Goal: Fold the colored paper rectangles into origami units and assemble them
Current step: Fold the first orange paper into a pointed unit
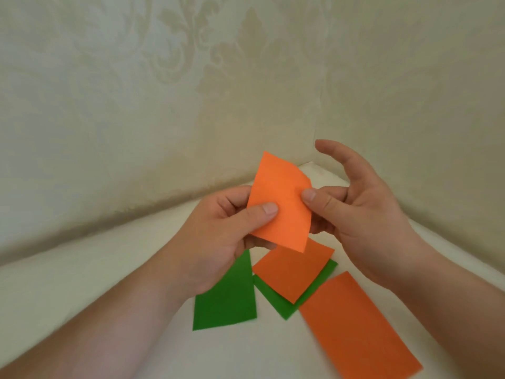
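An orange paper rectangle (281,198) is held up above the table, slightly curved. My left hand (218,236) pinches its lower left edge between thumb and fingers. My right hand (363,214) pinches its right edge with the thumb in front, the index finger raised free. Below on the table lie two more orange rectangles, one (292,269) overlapping a green rectangle (287,305), the other (358,324) to the right. A second green rectangle (225,299) lies at the left, partly under my left wrist.
The papers lie on a cream table surface (95,283) set in a corner. Patterned beige walls (164,91) rise close behind and to the right, meeting near the held paper.
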A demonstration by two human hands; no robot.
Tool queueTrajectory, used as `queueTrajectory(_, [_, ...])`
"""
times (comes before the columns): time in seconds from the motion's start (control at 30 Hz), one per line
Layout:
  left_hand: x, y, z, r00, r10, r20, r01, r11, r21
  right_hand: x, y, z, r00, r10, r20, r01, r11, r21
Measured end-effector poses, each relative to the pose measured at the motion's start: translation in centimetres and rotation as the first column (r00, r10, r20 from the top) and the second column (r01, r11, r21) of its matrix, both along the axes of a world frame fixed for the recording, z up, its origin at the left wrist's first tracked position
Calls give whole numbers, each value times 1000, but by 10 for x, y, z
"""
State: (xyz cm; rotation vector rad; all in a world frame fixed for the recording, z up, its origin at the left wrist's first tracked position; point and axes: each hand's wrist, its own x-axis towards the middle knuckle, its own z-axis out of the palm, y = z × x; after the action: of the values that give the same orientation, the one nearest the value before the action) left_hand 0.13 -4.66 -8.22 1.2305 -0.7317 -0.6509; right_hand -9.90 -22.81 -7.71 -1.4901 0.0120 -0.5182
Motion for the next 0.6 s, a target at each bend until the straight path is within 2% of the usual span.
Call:
queueTrajectory(0.1, [1,-3,1,988,104,-115,-96,993,71,-1,-3,-2,999,-12,43,16,995,-94])
queueTrajectory(0.17, [3,-4,0,977,162,-141,-147,983,111,-2,-5,-4,999,-12,50,23,974,-227])
queueTrajectory(0.3, [4,-2,-1,981,163,-109,-150,981,121,0,-5,-14,999,-35,1,30,839,-543])
queueTrajectory(0.43, [2,-1,-2,993,117,-32,-113,988,105,3,-6,-18,998,-68,-4,56,855,-515])
queueTrajectory(0.6, [-2,-2,-2,982,167,86,-173,982,71,3,-6,-15,1000,-8,29,19,918,-396])
